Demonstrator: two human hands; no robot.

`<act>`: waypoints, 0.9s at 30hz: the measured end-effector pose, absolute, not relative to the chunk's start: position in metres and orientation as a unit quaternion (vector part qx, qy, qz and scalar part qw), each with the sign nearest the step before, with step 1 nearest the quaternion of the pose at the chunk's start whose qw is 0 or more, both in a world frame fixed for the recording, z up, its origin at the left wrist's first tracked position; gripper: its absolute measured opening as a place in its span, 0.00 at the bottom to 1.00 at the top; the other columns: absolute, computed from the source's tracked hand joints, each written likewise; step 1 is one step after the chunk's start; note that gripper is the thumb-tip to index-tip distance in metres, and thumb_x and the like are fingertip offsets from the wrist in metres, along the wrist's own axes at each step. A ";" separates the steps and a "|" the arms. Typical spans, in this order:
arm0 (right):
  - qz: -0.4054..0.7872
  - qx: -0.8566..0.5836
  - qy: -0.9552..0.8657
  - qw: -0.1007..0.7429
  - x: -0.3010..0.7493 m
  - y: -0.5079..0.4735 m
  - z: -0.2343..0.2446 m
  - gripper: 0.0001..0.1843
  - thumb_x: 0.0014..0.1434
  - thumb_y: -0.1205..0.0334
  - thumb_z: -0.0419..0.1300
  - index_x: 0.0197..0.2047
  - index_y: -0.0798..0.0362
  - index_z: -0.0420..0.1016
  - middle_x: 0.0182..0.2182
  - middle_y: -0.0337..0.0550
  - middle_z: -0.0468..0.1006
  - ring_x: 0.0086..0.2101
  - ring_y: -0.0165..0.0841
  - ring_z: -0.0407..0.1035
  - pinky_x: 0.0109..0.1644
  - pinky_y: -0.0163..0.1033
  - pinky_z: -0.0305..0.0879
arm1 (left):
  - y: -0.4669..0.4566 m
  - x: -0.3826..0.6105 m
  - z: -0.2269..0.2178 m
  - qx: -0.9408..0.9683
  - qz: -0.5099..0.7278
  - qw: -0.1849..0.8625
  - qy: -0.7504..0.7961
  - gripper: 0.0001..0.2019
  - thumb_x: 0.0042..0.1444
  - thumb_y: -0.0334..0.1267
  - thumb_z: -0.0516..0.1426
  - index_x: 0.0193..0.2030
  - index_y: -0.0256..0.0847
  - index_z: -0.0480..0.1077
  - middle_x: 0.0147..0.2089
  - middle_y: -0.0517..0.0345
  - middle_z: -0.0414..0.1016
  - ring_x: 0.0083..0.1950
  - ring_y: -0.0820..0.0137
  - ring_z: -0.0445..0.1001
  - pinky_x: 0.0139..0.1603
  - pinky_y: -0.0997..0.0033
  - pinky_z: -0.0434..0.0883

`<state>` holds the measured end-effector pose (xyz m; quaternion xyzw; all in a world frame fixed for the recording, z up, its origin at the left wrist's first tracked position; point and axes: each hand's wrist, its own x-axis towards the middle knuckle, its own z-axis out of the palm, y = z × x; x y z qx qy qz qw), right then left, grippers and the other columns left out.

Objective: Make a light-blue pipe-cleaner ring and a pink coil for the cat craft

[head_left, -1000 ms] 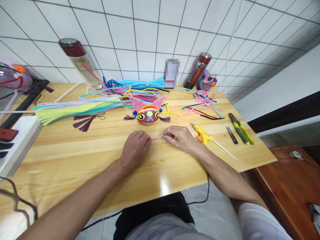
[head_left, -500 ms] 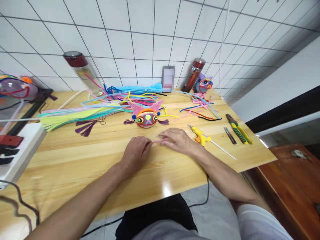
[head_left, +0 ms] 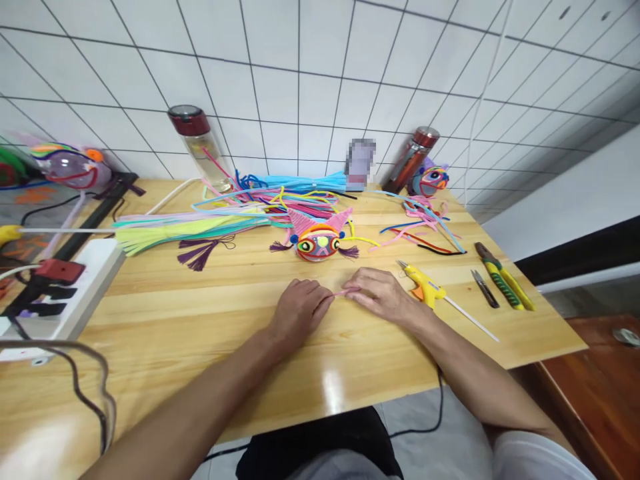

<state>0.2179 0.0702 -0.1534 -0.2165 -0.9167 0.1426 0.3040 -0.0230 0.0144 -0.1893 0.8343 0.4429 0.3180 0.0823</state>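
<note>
Between my two hands runs a short pink pipe cleaner (head_left: pixel 341 293), just above the wooden table. My left hand (head_left: pixel 301 308) is closed on its left end, the fingers pinched together. The fingers of my right hand (head_left: pixel 380 293) pinch its other end, most of which is hidden. Just beyond them sits a colourful animal head (head_left: pixel 318 245) with pink pipe-cleaner ears, ringed eyes and a purple tassel at each side. Right of my right hand lies a yellow glue gun (head_left: pixel 423 283) with a white glue stick in its back.
Bundles of pipe cleaners (head_left: pixel 195 228) spread along the back, with a purple tassel (head_left: pixel 199 253) in front. Small snips (head_left: pixel 484 289) and pliers (head_left: pixel 505 275) lie at the right. Two bottles stand by the tiled wall. A white power strip (head_left: pixel 85 287) with cables sits left.
The camera view has swung a little to the left, so everything appears shifted right. Both hands keep hold of the pink pipe cleaner in about the same place on the table.
</note>
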 end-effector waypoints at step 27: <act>0.166 -0.235 -0.914 0.286 0.213 0.068 -0.158 0.07 0.72 0.64 0.58 0.42 0.51 0.78 0.34 0.44 0.82 0.33 0.31 0.76 0.38 0.35 0.71 | 0.015 -0.021 -0.191 0.832 0.310 0.095 0.450 0.12 0.72 0.38 0.54 0.39 0.41 0.76 0.35 0.56 0.80 0.39 0.67 0.77 0.42 0.64 0.65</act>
